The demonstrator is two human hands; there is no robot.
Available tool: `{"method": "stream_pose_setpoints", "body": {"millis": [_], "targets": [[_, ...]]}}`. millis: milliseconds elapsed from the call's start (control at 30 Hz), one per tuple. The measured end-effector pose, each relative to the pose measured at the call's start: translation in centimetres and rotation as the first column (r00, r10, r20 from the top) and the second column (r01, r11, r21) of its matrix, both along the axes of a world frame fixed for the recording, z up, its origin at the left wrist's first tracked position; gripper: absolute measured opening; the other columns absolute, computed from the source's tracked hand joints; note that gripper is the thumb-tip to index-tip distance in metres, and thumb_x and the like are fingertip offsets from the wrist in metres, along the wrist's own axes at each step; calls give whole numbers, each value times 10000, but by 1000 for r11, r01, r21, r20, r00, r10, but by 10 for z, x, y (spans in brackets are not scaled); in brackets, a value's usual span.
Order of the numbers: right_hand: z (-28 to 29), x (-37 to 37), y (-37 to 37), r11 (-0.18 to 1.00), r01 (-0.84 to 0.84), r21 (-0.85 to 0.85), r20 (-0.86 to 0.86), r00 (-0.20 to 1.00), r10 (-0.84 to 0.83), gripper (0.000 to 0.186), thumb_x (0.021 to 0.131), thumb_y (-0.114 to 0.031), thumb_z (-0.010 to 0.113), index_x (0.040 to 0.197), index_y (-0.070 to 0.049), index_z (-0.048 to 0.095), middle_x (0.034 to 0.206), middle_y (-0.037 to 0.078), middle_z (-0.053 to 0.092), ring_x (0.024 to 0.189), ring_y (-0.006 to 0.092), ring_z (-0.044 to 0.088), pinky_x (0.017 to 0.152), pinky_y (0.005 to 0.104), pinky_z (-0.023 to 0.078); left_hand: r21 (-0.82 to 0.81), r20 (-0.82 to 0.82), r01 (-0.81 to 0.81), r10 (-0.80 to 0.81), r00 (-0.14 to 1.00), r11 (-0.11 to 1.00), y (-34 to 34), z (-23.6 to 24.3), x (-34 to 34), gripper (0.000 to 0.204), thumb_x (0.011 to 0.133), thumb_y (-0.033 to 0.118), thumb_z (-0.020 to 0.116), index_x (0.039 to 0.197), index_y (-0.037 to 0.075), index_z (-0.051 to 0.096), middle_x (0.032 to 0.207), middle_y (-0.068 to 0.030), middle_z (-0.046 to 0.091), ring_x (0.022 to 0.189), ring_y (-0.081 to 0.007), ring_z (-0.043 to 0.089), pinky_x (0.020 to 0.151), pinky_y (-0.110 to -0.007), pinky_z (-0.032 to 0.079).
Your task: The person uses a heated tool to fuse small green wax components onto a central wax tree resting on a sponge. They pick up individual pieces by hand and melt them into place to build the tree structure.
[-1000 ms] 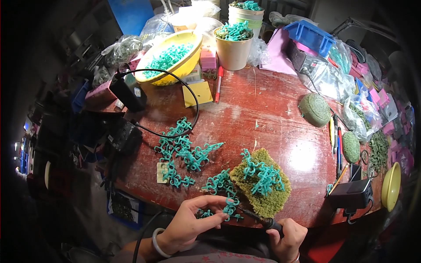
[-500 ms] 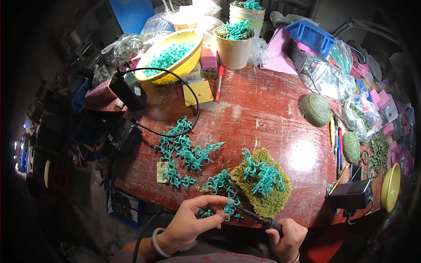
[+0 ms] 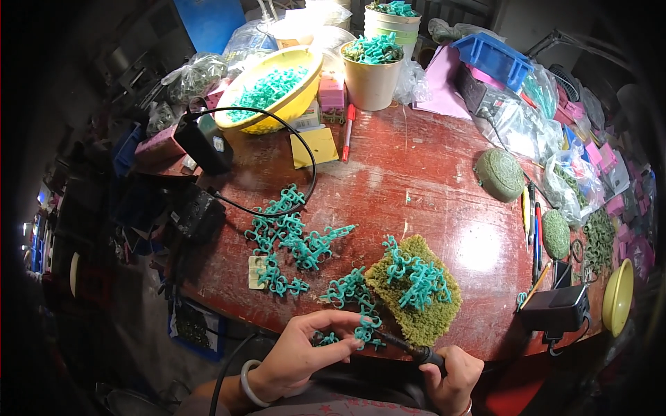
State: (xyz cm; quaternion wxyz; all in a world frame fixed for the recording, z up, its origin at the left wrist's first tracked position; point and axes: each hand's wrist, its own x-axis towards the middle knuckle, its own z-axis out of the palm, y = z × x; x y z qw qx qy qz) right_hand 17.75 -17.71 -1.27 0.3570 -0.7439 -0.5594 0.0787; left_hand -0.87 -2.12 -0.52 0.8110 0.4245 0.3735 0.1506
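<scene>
My left hand (image 3: 302, 350) pinches a small curly teal piece (image 3: 368, 327), perhaps wax or plastic, between thumb and fingers at the table's near edge. In my right hand (image 3: 454, 381) is a black-handled tool with a thin dark shaft (image 3: 429, 356), like a soldering iron. Its shaft points left toward the held piece; whether the tip touches it I cannot tell. Just beyond the tool lies a rough olive-green sponge (image 3: 423, 324) with a heap of teal pieces (image 3: 424, 284) on top. More loose teal pieces (image 3: 348, 288) lie left of the sponge.
A larger teal pile (image 3: 291, 236) spreads at left, beside a black cable (image 3: 313, 166). Farther back stand a yellow basin (image 3: 305, 83) and a cream bucket (image 3: 372, 87), both holding teal pieces. At right are a round green block (image 3: 499, 175), pens (image 3: 536, 229) and a black box (image 3: 555, 308).
Hardly anything differs. My right hand and the tool have shifted very slightly; my left hand keeps its pinch on the teal piece.
</scene>
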Motion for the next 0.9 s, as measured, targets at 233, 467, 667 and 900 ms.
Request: {"method": "stream_pose_setpoints", "body": {"millis": [233,467,667,900], "targets": [[1,0,0,1000,-5,2,32,999,5,251,815,-241,718,780,-37,576,676,131,551,567,317,550,523,367,436,-17,16,-21,21,1000,1000,-1,1,-1,283,839,-48,651,1122,-35,636,917,-92,654,787,-108,595,654,-229,518],[-1,-1,0,1000,0,-19,35,999,1,254,813,-247,721,784,-39,578,673,135,550,563,321,546,521,371,434,-42,11,-34,35,999,999,-1,-1,-2,284,839,-45,651,1122,-34,638,935,-97,654,792,-112,596,656,-229,519],[-1,6,-12,999,43,20,40,998,-43,271,863,-297,662,785,-49,588,673,128,558,561,319,553,516,367,435,-35,9,-30,30,1000,999,0,4,1,306,833,-34,659,1138,-29,631,871,-67,619,775,-108,587,665,-229,492],[10,23,-38,981,176,-83,239,959,-152,323,882,-354,639,781,-52,589,691,114,573,566,309,560,514,360,435,-69,38,-40,43,998,997,4,7,0,418,823,-47,662,1228,-20,566,851,-38,576,739,-101,566,643,-218,453]]}}
